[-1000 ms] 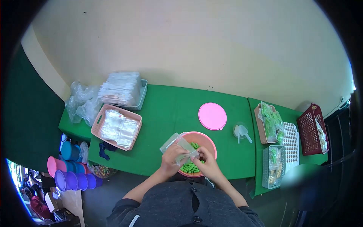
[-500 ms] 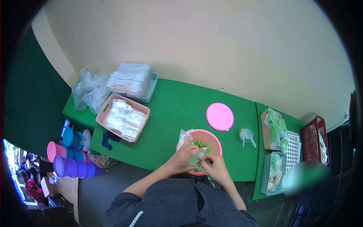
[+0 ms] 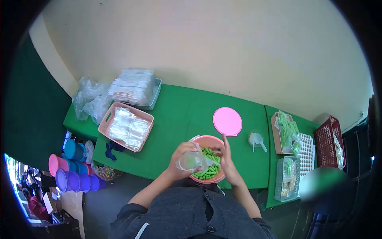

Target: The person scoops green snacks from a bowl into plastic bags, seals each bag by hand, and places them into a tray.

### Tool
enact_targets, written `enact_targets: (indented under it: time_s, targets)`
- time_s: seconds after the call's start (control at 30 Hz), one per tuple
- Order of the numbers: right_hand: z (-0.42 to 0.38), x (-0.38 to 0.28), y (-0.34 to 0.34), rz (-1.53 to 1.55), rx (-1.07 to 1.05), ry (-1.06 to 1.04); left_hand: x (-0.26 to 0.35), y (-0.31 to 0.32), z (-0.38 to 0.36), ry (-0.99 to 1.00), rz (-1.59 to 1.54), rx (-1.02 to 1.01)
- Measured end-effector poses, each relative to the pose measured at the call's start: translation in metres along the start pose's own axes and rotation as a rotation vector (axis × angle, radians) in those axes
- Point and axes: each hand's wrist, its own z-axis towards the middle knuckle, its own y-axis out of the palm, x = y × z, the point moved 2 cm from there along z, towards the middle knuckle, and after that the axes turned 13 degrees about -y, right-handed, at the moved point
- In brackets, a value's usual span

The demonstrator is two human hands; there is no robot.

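In the head view, a pink bowl (image 3: pixel 217 142) full of short green pieces (image 3: pixel 209 163) stands at the table's front edge. My left hand (image 3: pixel 180 161) is closed round a clear plastic bag (image 3: pixel 191 159), held mouth-up over the bowl's left side; a little green shows through it. At the bowl's right rim, my right hand (image 3: pixel 229 164) has its fingers stretched out, thumb side over the green pieces, gripping nothing visible. Behind the bowl lies a round pink lid (image 3: pixel 227 121).
A pink basket (image 3: pixel 104 128) of clear bags and a stack of white packets (image 3: pixel 133 85) lie to the left. Rightward are a white scoop (image 3: pixel 259 140), baskets of filled green bags (image 3: pixel 287 133) and a maroon basket (image 3: pixel 327 139). Purple buckets (image 3: pixel 73 181) stand at lower left.
My left hand has moved slightly left with the bag, now turned mouth-up. My right hand has let go of the bag and shifted to the bowl's right side, fingers extended.
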Motion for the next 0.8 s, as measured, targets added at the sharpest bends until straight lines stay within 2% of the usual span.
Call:
enact_targets:
  time_s: [0.03, 0.1, 0.13, 0.2, 0.23, 0.27, 0.33, 0.37, 0.43, 0.5, 0.57, 0.6, 0.63, 0.67, 0.7, 0.73, 0.77, 0.8]
  targets:
    - [-0.003, 0.013, 0.0, -0.002, 0.013, 0.004, 0.004, 0.001, 0.002, 0.059, -0.092, 0.014]
    - [-0.01, 0.054, -0.003, 0.175, 0.096, 0.496, 0.006, 0.005, 0.005, 0.128, -0.189, 0.022]
    - [-0.011, 0.062, -0.001, 0.174, 0.103, 0.489, 0.005, 0.008, 0.004, 0.139, -0.173, -0.026]
    - [-0.017, 0.074, 0.011, 0.518, 0.064, 0.537, 0.004, 0.015, 0.002, 0.152, -0.156, -0.079]
    - [-0.018, 0.079, 0.012, 0.589, 0.105, 0.531, 0.003, 0.018, 0.0, 0.058, -0.193, -0.099]
    - [-0.018, 0.085, 0.013, 0.59, 0.108, 0.528, 0.0, 0.021, -0.002, -0.037, -0.228, -0.119]
    - [-0.017, 0.098, 0.012, 0.53, 0.284, 0.562, -0.006, 0.022, -0.011, -0.095, -0.186, -0.114]
    - [-0.02, 0.105, 0.014, 0.53, 0.286, 0.561, -0.01, 0.023, -0.015, -0.155, -0.147, -0.102]
    - [-0.026, 0.114, 0.018, 0.223, 0.295, 0.391, -0.014, 0.025, -0.02, -0.125, -0.169, -0.065]
    - [-0.027, 0.122, 0.021, 0.15, 0.272, 0.395, -0.012, 0.027, -0.022, -0.101, -0.195, -0.034]
    - [-0.023, 0.123, 0.014, 0.08, 0.248, 0.397, -0.003, 0.022, -0.019, -0.04, -0.428, 0.123]
    - [-0.019, 0.119, 0.002, -0.2, 0.1, 0.422, -0.003, 0.015, -0.015, -0.042, -0.427, 0.116]
    - [-0.02, 0.116, -0.01, -0.48, -0.052, 0.443, -0.004, 0.001, -0.012, -0.016, -0.352, 0.193]
    - [-0.024, 0.117, -0.019, -0.479, -0.05, 0.448, -0.004, -0.011, -0.01, 0.01, -0.277, 0.272]
    - [-0.026, 0.117, -0.028, -0.867, -0.194, 0.182, 0.0, -0.021, -0.001, 0.005, -0.279, 0.274]
    - [-0.029, 0.118, -0.033, -1.239, -0.339, -0.11, 0.004, -0.029, 0.011, -0.215, -0.049, 0.281]
    - [-0.038, 0.128, -0.04, -1.263, -0.465, 0.058, 0.004, -0.037, 0.018, -0.431, 0.184, 0.283]
    - [-0.034, 0.122, -0.037, -1.265, -0.467, 0.055, -0.004, -0.042, 0.018, -0.429, 0.182, 0.287]
